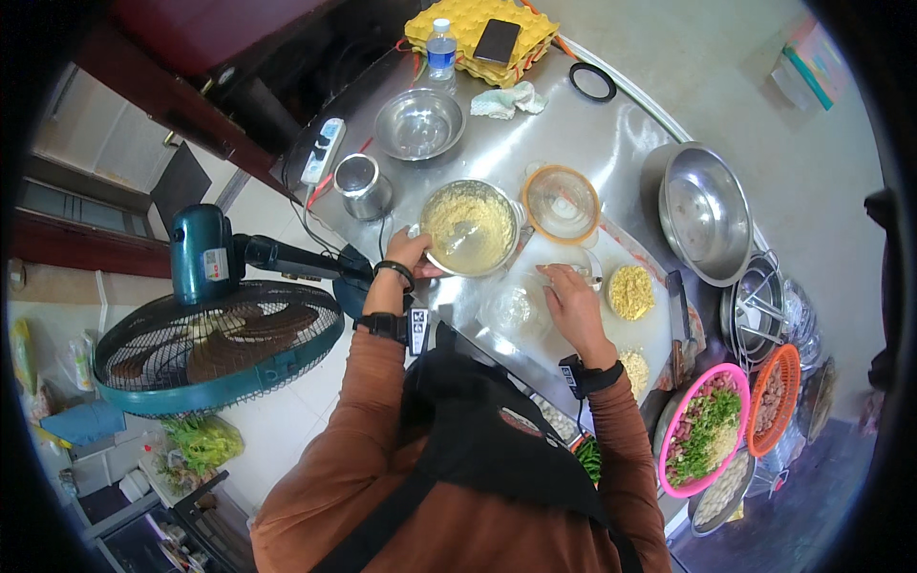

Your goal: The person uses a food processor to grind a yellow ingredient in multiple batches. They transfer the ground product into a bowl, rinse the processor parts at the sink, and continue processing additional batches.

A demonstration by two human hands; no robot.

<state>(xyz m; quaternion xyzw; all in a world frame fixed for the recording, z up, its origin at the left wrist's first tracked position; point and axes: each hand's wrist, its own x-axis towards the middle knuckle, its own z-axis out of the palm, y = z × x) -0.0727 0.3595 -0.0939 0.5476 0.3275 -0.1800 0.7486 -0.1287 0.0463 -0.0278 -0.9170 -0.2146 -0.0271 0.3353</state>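
My left hand (410,252) grips the near-left rim of a steel bowl (517,236). Pale yellow minced food (469,215) coats its inside, thickest toward the far side. To the right, my right hand (573,304) hovers palm down between a clear round bowl or lid (517,309) and a small dish of yellow minced food (631,292). A shiny curved piece (593,271) shows by its fingers; whether they hold it is hidden. A white cutting board (637,333) lies beneath, with a second pale minced heap (633,372) beside my right wrist.
A cleaver (677,319) lies along the board's right edge. Beyond the bowl are an orange-rimmed clear vessel (561,204), a steel basin (420,124) and a grinder base (363,188). A large basin (706,213) and pink-rimmed bowl (702,430) stand right; a fan (218,344) stands left.
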